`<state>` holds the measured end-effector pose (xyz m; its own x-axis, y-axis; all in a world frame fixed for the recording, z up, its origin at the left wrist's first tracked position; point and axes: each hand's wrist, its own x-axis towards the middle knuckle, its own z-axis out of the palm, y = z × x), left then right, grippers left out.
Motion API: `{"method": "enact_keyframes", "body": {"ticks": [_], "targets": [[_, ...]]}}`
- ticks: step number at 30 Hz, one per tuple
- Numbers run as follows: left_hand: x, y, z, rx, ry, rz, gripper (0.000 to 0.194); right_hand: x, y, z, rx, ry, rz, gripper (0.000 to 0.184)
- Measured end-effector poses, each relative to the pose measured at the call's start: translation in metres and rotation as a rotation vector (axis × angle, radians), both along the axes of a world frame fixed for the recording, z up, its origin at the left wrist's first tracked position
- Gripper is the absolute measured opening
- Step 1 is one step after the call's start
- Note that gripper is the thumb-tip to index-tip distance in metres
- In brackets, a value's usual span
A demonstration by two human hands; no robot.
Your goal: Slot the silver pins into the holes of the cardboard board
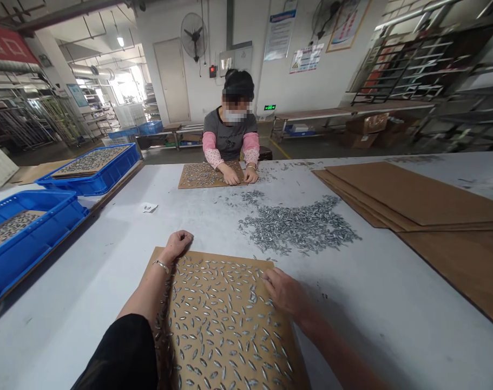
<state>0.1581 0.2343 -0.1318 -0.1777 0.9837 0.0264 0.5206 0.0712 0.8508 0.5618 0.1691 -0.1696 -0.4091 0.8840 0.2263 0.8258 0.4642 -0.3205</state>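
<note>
In front of me lies a brown cardboard sheet covered with many small, spindle-shaped silvery metal pieces, spaced apart. My left hand, a bracelet at its wrist, rests at the sheet's far left corner. Its fingers are curled together, and what they hold, if anything, is hidden. At the far right edge of the sheet is my right hand, with thumb and fingers pinched; I cannot make out anything between them. Beyond the sheet, a loose heap of the same metal pieces spreads over the white table.
Across the table a person in pink sleeves bends over another piece-covered cardboard sheet. Blue crates holding filled sheets stand at left. Stacked brown cardboard lies at right. A scrap of white paper is near the left edge.
</note>
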Motion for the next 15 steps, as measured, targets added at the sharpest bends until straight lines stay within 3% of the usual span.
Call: {"method": "enact_keyframes", "body": {"ticks": [3, 9, 15], "targets": [[0.000, 0.000, 0.000, 0.000, 0.009, -0.003, 0.041, -0.003, 0.002, 0.005, 0.034, 0.028, 0.037, 0.022], [-0.002, 0.000, 0.001, -0.004, 0.014, -0.014, 0.045, -0.009, -0.004, 0.015, -0.006, -0.005, 0.264, 0.026], [-0.002, 0.000, -0.001, 0.001, 0.014, -0.017, 0.044, -0.004, -0.004, 0.005, 0.046, -0.117, 0.248, 0.026]]}}
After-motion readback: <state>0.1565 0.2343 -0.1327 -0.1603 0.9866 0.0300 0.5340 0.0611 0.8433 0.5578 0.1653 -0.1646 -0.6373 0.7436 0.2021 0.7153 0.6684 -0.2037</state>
